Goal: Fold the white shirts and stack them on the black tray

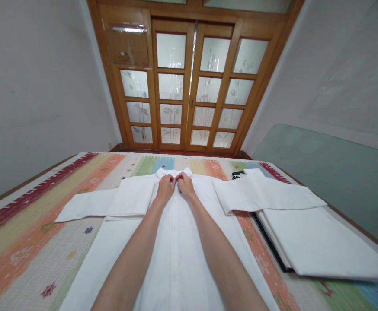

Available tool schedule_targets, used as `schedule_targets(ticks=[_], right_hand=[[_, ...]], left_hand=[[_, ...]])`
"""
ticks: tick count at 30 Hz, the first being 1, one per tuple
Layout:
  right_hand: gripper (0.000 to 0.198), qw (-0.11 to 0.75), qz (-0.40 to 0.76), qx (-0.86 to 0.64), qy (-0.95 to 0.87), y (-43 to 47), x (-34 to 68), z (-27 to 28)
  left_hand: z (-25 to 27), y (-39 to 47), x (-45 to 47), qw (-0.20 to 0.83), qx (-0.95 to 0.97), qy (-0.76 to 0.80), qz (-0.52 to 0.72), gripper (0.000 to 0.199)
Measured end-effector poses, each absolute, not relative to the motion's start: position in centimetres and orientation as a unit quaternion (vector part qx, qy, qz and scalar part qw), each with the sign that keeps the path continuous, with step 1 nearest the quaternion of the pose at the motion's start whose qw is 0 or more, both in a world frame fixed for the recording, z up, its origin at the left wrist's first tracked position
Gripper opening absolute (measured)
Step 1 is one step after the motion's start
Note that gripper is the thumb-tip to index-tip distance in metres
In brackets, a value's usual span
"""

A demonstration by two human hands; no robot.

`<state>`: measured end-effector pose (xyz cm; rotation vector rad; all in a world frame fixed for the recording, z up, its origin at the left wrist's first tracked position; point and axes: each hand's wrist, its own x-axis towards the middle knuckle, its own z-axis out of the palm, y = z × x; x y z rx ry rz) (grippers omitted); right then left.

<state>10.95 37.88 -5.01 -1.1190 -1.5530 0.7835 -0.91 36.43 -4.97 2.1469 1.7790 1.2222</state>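
A white shirt [176, 246] lies flat, front up, on a striped multicoloured bed cover [36, 224], its collar pointing away from me. Its left sleeve [88, 205] and right sleeve [260, 194] are spread out sideways. My left hand [165, 188] and my right hand [185, 183] meet at the top of the button placket, just below the collar [173, 172]. The fingers of both hands pinch the fabric there, fingertips touching each other. Both forearms stretch along the middle of the shirt.
A folded stack of white fabric [318, 246] sits on a dark flat board at the right, partly under the right sleeve. A small dark object [237, 175] lies near the far right. Wooden glass-paned doors [189, 86] stand beyond the bed. A pale green panel [331, 172] lines the right wall.
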Motion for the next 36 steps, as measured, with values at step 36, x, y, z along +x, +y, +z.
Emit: schedule_targets(ticks=[36], right_hand=[[0.017,0.486,0.222,-0.515,-0.67,38.3,10.3,-5.9]], left_hand=[[-6.3,38.9,-1.9,0.093,0.683,0.59,0.421,0.021]])
